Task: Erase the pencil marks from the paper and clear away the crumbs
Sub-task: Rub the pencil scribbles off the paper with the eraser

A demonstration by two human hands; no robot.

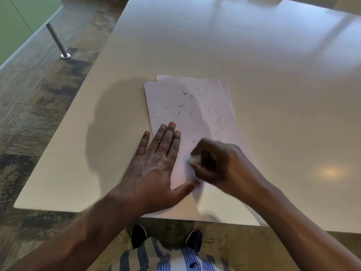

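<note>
— What is done so far?
— The paper (205,98) is pinned to the bench (273,94) by the left hand (158,159), fingers straight. Crumbs (183,98) are scattered over it, none cleared.
— And what is left?
— The eraser (194,159) is gripped in the right hand's (218,163) curled fingers, low on the sheet. Faint pencil marks (218,118) remain to be rubbed out at the right.

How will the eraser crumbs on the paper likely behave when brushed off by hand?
The crumbs look tiny and thin, so they are probably light and easily scattered. Some are curled strands, so they may roll across the paper rather than slide.
</note>
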